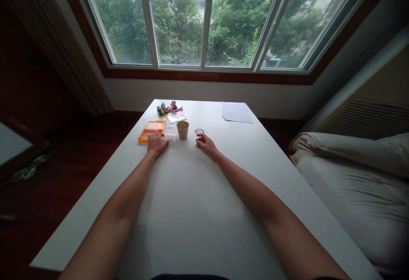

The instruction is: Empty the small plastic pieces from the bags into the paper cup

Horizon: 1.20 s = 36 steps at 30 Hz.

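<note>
My left hand (pixel 156 144) lies palm down on the table with fingers stretched out. Its fingertips are over the near right corner of a shallow orange tray (pixel 145 135) with compartments. Just right of those fingers is a clear plastic container (pixel 171 133), partly covered by the hand. A brown paper cup (pixel 182 130) stands upright between my two hands, touched by neither. My right hand (pixel 207 144) has its fingers curled at the side of a small clear glass (pixel 198 131) with a dark-looking round rim and a round base. The hand hides part of the glass.
Small colourful toy figures (pixel 168 107) stand at the far left of the white table (pixel 198 212), with a coloured card (pixel 176 117) before them. White paper sheets (pixel 235 112) lie at the far right. A light-covered bed or sofa (pixel 354 190) is right of the table.
</note>
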{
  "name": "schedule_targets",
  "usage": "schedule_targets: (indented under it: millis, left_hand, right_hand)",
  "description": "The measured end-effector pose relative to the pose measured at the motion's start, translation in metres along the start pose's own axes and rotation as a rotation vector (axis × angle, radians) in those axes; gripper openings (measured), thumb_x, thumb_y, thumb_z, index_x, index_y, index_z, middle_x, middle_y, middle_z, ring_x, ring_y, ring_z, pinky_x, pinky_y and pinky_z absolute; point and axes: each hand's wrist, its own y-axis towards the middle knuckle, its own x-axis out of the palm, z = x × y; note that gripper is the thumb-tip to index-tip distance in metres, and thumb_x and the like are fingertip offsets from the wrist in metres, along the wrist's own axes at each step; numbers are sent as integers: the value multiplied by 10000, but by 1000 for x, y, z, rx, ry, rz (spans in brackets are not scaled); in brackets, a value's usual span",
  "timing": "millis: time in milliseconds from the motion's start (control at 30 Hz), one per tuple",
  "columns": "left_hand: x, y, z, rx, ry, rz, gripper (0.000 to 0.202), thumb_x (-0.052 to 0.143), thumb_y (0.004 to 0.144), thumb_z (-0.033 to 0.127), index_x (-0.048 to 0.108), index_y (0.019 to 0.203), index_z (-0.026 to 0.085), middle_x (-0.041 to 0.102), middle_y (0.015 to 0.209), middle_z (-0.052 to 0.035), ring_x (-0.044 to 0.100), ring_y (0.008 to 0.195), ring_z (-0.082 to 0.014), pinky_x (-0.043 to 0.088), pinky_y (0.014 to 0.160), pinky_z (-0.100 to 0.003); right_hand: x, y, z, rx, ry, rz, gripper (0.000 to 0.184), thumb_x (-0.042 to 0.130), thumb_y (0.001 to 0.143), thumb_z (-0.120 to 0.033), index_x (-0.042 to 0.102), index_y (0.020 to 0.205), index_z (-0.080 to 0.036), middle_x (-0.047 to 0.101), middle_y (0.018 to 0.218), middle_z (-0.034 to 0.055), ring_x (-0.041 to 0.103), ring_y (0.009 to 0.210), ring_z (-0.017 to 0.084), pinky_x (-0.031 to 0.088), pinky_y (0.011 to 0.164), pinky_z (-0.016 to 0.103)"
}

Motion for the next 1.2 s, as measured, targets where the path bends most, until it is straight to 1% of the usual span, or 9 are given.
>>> schedule_targets:
  millis: [167, 267, 333, 400, 467, 600, 867, 1067, 1200]
  left_hand:
    - [-13, -20, 19, -19, 9, 128, 375, 581, 852, 387, 585, 1178, 202, 601, 1233, -146, 460, 1247, -339, 193, 1153, -566]
    - [-18, -36, 37, 41, 34, 151, 355, 560, 876, 336, 568, 1210, 214, 561, 1289, -140, 443, 1275, -341, 213, 1163, -554]
    - [-18, -45, 50, 196, 12, 87, 287, 534, 896, 314, 587, 1161, 218, 536, 1319, -128, 446, 1273, -331, 278, 1146, -511]
    - [-16, -51, 60, 378, -31, -39, 219, 510, 910, 299, 604, 1093, 225, 544, 1298, -111, 483, 1223, -303, 364, 1093, -460]
    - [-14, -54, 68, 447, -54, -146, 184, 495, 918, 295, 608, 1045, 225, 578, 1204, -101, 526, 1140, -279, 433, 1013, -427]
    - [-12, -59, 82, 458, -57, -203, 165, 501, 915, 292, 600, 1032, 228, 585, 1159, -90, 536, 1109, -259, 469, 956, -398]
    - [4, -76, 126, 573, -83, -218, 332, 524, 899, 299, 556, 1218, 211, 532, 1324, -115, 476, 1245, -273, 352, 1128, -433]
    - [12, -79, 123, 533, -89, -260, 484, 484, 940, 420, 470, 1391, 245, 418, 1513, -100, 347, 1413, -285, 234, 1200, -469]
    - [17, -84, 120, 509, -64, -297, 571, 433, 956, 504, 394, 1471, 260, 335, 1590, -91, 254, 1482, -288, 176, 1219, -497]
  right_hand:
    - [-41, -57, 9, -97, -133, 43, 273, 565, 846, -354, 688, 1049, -218, 701, 968, 40, 640, 858, 194, 523, 832, 364]
    - [-50, -74, 6, -115, -212, 47, 241, 556, 857, -345, 705, 1008, -231, 697, 984, 44, 632, 880, 205, 509, 867, 380]
    - [-50, -77, 2, -147, -277, 30, 212, 581, 853, -336, 717, 986, -243, 693, 1069, 52, 614, 1033, 231, 465, 975, 409]
    - [-46, -76, -1, -173, -361, -7, 200, 608, 853, -336, 721, 994, -249, 674, 1167, 59, 569, 1160, 251, 413, 1051, 433]
    - [-41, -77, -4, -187, -461, -31, 212, 627, 855, -339, 716, 1024, -247, 640, 1254, 68, 535, 1220, 262, 385, 1080, 445]
    - [-33, -85, -12, -237, -633, -48, 319, 614, 885, -338, 661, 1181, -231, 568, 1358, 101, 484, 1281, 274, 340, 1120, 452]
    - [-33, -96, -16, -249, -784, -131, 449, 492, 968, -400, 533, 1378, -222, 449, 1494, 127, 363, 1409, 285, 249, 1184, 468]
    - [-38, -103, -9, -210, -797, -237, 618, 427, 976, -547, 383, 1521, -259, 270, 1623, 94, 209, 1506, 292, 126, 1224, 500]
    - [-43, -111, -8, -219, -781, -267, 688, 424, 953, -626, 356, 1542, -278, 216, 1641, 82, 169, 1519, 306, 90, 1230, 514]
